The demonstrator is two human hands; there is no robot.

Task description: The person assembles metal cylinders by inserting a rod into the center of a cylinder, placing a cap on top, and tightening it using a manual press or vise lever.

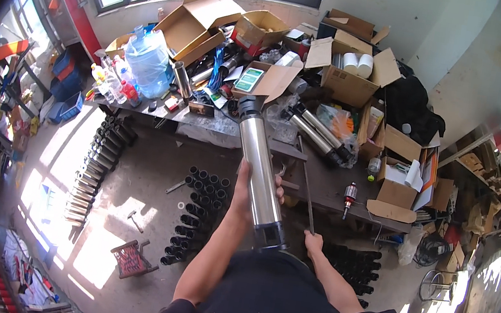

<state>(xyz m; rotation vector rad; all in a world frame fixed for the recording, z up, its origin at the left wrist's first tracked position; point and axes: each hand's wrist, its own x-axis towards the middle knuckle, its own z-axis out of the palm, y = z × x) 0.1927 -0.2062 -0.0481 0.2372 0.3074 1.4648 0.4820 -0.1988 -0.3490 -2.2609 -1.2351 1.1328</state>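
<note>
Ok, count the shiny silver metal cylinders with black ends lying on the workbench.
2: both silver cylinders lie side by side right of centre on the bench. Clutter may hide others.

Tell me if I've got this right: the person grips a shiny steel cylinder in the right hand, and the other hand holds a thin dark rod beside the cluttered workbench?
Not quite. The head view shows the steel cylinder gripped in the left hand; the right hand holds the thin dark rod. The cluttered workbench is beside them, as you say.
</note>
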